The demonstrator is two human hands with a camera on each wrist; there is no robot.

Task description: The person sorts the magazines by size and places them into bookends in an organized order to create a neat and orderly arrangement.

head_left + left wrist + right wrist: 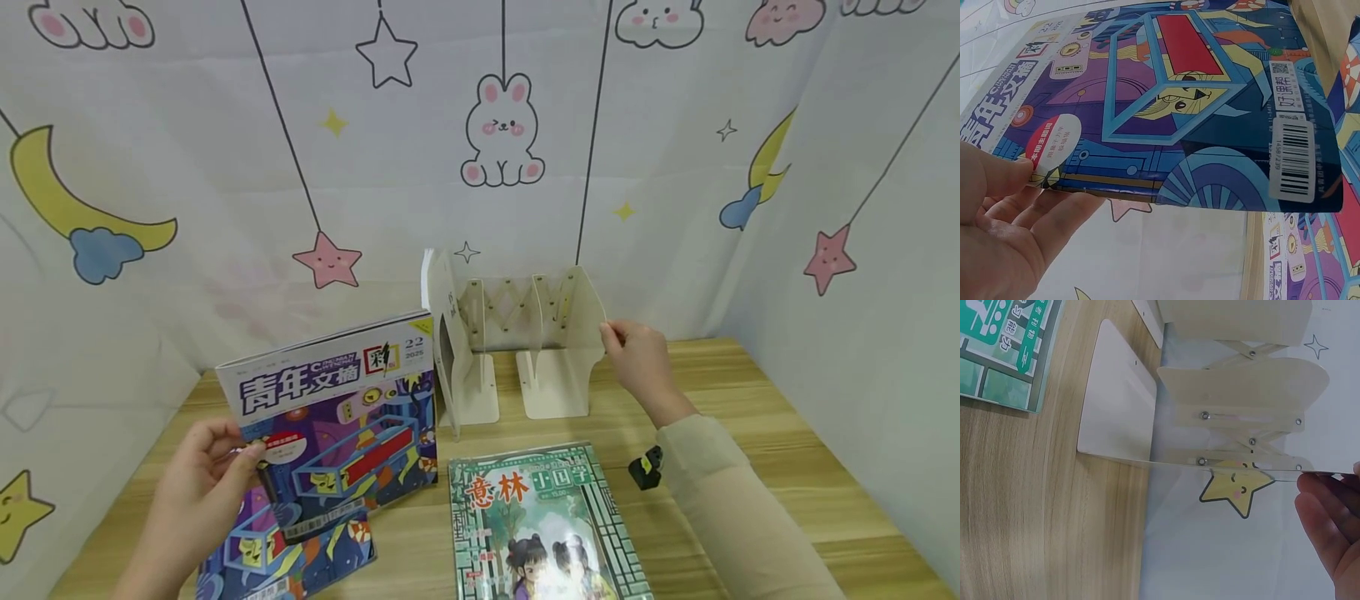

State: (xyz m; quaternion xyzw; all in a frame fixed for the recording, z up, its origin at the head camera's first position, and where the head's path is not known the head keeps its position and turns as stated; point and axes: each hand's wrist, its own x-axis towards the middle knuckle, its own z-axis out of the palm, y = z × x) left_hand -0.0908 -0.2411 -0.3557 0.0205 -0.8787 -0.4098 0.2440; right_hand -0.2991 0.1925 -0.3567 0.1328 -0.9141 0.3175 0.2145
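My left hand [197, 492] pinches the left edge of a purple and blue magazine [352, 425], held tilted above a second copy [330, 554] on the table. In the left wrist view, the thumb of the left hand [1016, 225] lies on the cover of the magazine [1166, 112], with the other fingers beneath. My right hand [641, 367] pinches the right end panel of a cream expandable book rack [555, 392]. The right wrist view shows the fingers of the right hand [1332, 519] at the thin edge of the rack [1119, 400]. White-covered reading matter [442, 333] stands upright at the rack's left end.
A green magazine [543, 525] lies flat at the front centre of the wooden table [795, 433]. Near my right sleeve sits a small black object [646, 468] with a yellow mark. A white cloth [225, 167] with cartoon prints hangs behind and at both sides.
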